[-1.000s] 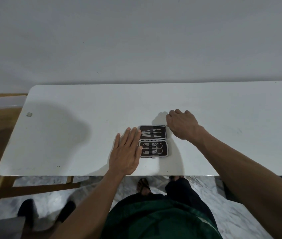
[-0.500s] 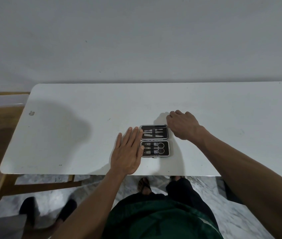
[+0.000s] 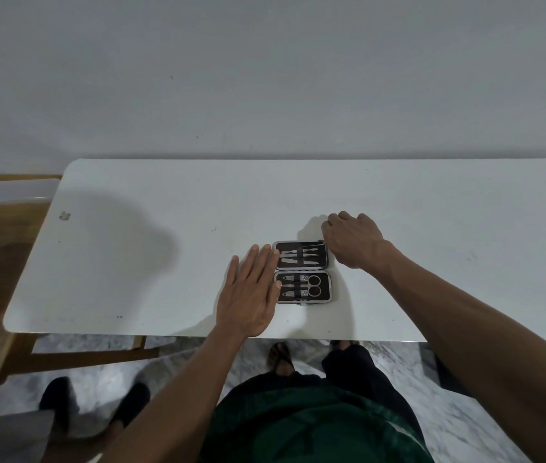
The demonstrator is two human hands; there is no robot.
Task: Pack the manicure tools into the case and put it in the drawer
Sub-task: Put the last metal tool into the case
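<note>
The scene is dim and flatly lit, with light seemingly coming from behind the person: a broad soft shadow falls on the white table. Wide-angle distortion bows the table edges; the corners look soft.

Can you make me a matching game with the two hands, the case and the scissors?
Things:
1. left hand
2. right hand
3. case
4. scissors

States:
A. lying open on the white table
B. fingers curled, at the case's far right corner
C. strapped into the case's near half
D. flat, fingers straight, at the case's left edge

Pairs: 1-D, 2-B, 3-A, 4-C
</note>
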